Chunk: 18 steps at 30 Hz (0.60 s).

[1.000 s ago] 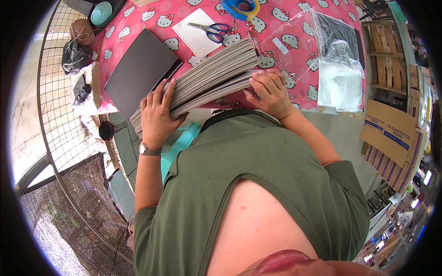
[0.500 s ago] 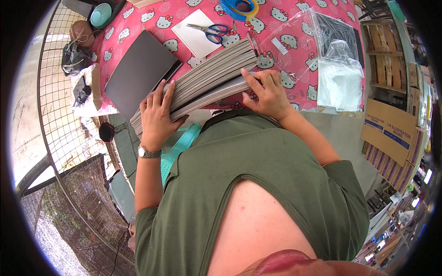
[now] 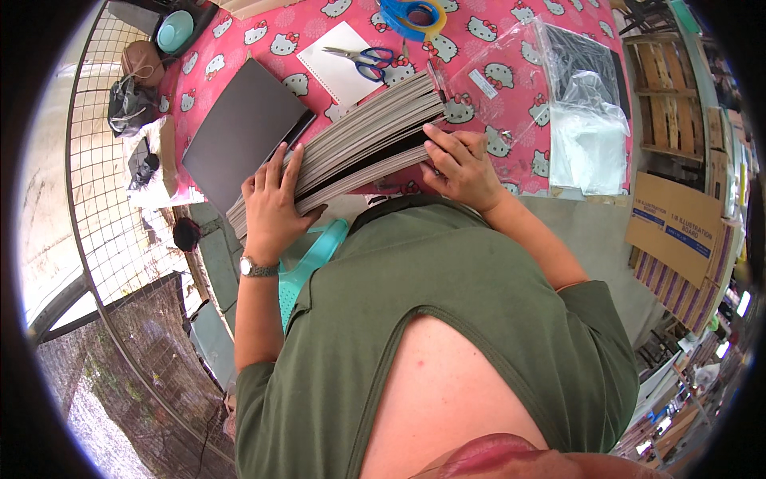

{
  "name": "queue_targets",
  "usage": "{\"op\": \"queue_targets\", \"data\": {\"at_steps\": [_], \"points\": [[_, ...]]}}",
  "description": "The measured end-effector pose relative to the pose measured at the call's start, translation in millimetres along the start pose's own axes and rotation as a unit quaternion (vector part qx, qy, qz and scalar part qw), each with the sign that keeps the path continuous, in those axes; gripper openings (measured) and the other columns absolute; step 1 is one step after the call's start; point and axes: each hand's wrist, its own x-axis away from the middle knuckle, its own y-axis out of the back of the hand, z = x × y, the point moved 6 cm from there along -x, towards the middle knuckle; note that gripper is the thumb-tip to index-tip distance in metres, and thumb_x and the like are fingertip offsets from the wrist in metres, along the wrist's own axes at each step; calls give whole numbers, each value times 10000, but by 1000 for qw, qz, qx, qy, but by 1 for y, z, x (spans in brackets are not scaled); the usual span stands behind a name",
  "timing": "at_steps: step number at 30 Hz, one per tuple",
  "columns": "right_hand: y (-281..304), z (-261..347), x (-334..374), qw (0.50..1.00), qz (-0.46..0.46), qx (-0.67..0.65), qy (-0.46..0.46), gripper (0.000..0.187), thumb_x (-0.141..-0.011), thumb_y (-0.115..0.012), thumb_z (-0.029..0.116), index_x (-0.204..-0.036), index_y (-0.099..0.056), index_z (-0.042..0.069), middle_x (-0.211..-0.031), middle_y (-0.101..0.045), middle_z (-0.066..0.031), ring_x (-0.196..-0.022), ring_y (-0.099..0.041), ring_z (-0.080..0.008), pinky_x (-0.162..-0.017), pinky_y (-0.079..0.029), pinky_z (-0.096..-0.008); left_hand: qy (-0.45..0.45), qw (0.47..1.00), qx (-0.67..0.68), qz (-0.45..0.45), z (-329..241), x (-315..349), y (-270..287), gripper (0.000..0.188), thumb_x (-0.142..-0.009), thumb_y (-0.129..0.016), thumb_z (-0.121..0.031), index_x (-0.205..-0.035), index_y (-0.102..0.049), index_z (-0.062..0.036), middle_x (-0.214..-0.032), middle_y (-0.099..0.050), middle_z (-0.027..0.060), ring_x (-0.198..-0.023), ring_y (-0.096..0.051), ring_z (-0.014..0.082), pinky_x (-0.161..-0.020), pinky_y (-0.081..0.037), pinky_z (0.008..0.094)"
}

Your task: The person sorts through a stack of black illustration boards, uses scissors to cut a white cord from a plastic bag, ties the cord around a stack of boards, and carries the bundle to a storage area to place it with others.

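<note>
A thick stack of grey-edged sheets (image 3: pixel 371 124) lies tilted at the table's near edge, with a black layer showing between its upper and lower parts. My left hand (image 3: pixel 271 195) grips the stack's left end, fingers over the top and thumb along the near side. At the right end, the bent fingers of my right hand (image 3: pixel 467 168) pinch the edges of the sheets; its thumb is partly hidden. Beyond my left hand lies a flat dark grey cover or board (image 3: pixel 243 132), partly under the stack.
Scissors with blue handles (image 3: pixel 371 65) rest on a white spiral-holed sheet (image 3: pixel 327 64). Behind are a blue tape dispenser (image 3: pixel 407 30) and, at right, clear plastic wrapping (image 3: pixel 586 148) on the pink patterned tablecloth (image 3: pixel 511 104). A turquoise plastic chair (image 3: pixel 307 259) stands below the stack.
My right hand's outstretched index finger has bent in toward the stack's right end. The gap between the sheets, which showed a pale shiny surface, now shows black. My left hand stays in place.
</note>
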Motion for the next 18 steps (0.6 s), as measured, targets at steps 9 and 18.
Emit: {"op": "queue_targets", "data": {"at_steps": [9,18], "points": [[5,2,-6,1000,-7,8,-12,342,-705,-680,206,-1019,-596,99,-1174,-568,-30,-980,-488,-212,-818,-407,-369,5,1000,0,-9,-1,0,1,1030,-534,-835,-340,-1437,-364,-189,-1421,-412,82,-1177,-473,278,-982,-340,448],[11,7,-21,999,28,-6,-31,546,-703,-668,206,-1227,-584,78,-996,-502,-48,-927,-474,-227,-818,-406,-373,1,1000,3,-13,0,1,0,1022,-542,-833,-347,-1435,-365,-185,-1418,-410,80,-1169,-470,273,-983,-339,448]]}}
